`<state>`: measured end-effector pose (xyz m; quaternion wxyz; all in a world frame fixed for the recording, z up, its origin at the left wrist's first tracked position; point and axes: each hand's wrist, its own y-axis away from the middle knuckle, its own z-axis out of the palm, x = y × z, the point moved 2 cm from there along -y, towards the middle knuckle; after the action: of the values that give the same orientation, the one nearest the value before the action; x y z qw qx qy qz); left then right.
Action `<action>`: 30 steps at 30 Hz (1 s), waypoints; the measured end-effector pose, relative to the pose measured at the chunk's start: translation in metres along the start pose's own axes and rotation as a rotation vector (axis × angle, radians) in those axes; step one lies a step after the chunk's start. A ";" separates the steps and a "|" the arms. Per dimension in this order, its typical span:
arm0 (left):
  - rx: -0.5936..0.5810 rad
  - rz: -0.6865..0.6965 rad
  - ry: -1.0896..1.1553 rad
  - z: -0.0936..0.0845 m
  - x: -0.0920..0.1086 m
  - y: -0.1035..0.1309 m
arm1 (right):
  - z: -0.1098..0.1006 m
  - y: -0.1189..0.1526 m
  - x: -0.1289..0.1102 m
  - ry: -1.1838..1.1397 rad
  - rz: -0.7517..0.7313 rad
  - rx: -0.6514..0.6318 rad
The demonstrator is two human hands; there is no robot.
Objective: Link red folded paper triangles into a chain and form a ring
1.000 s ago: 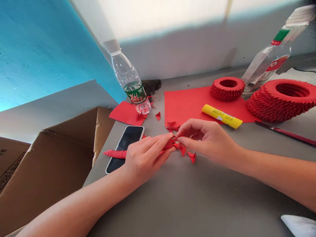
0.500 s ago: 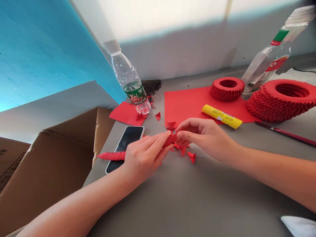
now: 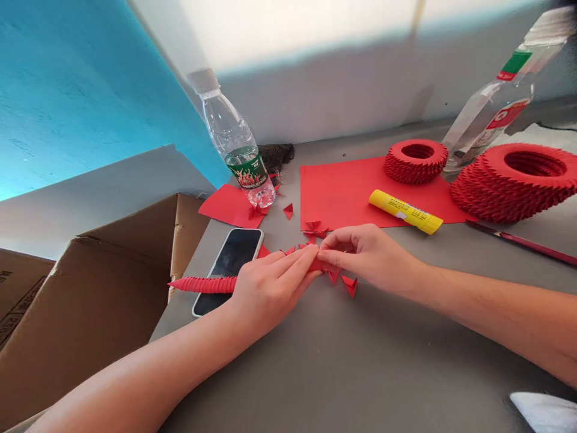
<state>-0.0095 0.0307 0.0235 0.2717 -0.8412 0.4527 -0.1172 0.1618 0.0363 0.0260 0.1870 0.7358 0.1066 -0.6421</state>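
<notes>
One red paper rod (image 3: 202, 284) crosses over the phone (image 3: 232, 258), tip pointing left past it; left hand (image 3: 271, 285) grip wrapped round it, right hand (image 3: 367, 255) grip pinching its opposite end.

Grey table (image 3: 342, 361): phone (image 3: 238, 248), folded triangles (image 3: 350, 285)

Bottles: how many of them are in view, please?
2: the first bottle stands beyond the phone; the second bottle stands behind the larger red ring.
</notes>
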 end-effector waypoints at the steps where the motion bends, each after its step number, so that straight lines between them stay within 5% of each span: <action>1: -0.005 -0.001 0.001 0.001 0.000 0.001 | 0.001 0.000 0.001 -0.001 -0.001 0.006; 10: -0.003 -0.065 -0.009 0.001 -0.001 0.001 | -0.002 -0.003 0.005 0.059 -0.050 0.034; 15: 0.097 -0.108 -0.050 -0.003 -0.006 -0.001 | -0.026 -0.009 0.000 0.581 -0.152 0.107; 23: 0.055 -0.114 -0.020 -0.002 -0.008 0.000 | -0.033 -0.014 0.011 0.829 -0.128 -0.169; 30: 0.057 -0.117 -0.022 -0.002 -0.007 0.000 | -0.025 -0.015 0.021 1.151 -0.454 -0.090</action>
<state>-0.0146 0.0359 0.0254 0.2930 -0.8595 0.3960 -0.1364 0.1815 0.0584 0.0055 -0.0108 0.9145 0.3710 -0.1611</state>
